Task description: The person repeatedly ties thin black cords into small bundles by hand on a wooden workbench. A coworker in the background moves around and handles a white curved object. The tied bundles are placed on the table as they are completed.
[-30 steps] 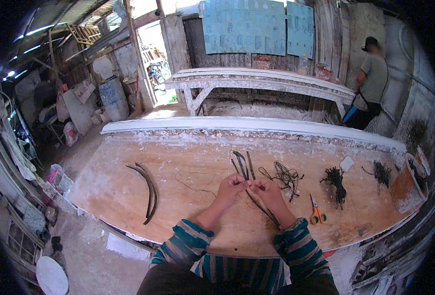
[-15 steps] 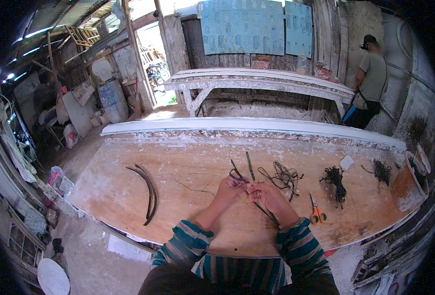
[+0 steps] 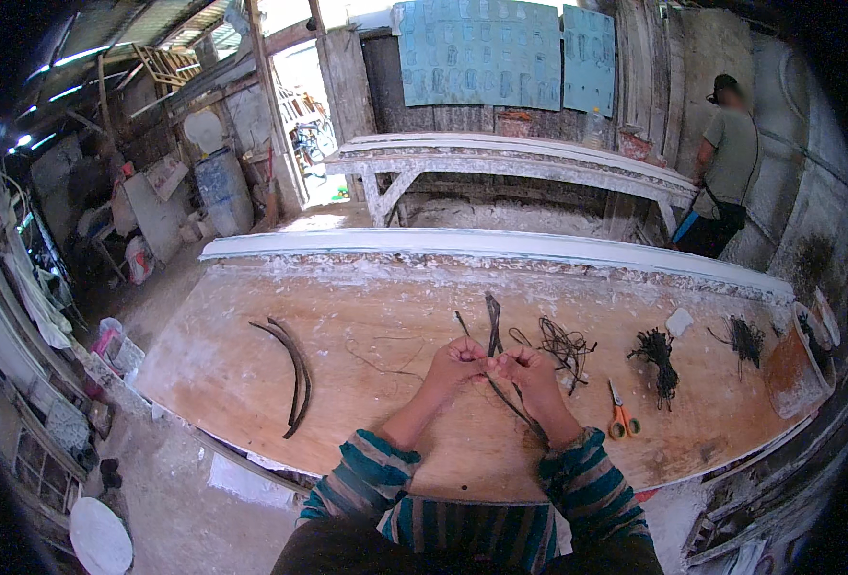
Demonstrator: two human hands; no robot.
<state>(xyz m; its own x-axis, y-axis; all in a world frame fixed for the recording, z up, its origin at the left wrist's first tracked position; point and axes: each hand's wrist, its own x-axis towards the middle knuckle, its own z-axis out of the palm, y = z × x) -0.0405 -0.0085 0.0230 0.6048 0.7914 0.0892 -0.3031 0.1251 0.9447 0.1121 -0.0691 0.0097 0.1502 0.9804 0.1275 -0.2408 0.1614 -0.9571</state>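
Note:
My left hand (image 3: pixel 457 364) and my right hand (image 3: pixel 531 374) meet over the middle of the wooden table, both with fingers pinched. Between them is a dark flexible strip (image 3: pixel 493 321), whose upper part stands out beyond my fingertips. Another long thin dark strip (image 3: pixel 512 404) runs slantwise beneath my hands toward my right wrist. Just right of my right hand lies a loose tangle of black cord (image 3: pixel 566 347). Orange-handled scissors (image 3: pixel 622 422) rest farther right. My fingers hide exactly how the strip is gripped.
Two curved dark strips (image 3: pixel 294 374) lie on the left of the table (image 3: pixel 213 383). Bundles of black cord (image 3: pixel 656 369) and an orange-brown bucket (image 3: pixel 796 369) are at the right. A long white moulding (image 3: pixel 491 249) lines the far edge. A person (image 3: pixel 731 158) stands at the back right.
The dark strip between my hands now points up and away, where before it looped near my left fingers. My hands have shifted slightly and stay close together.

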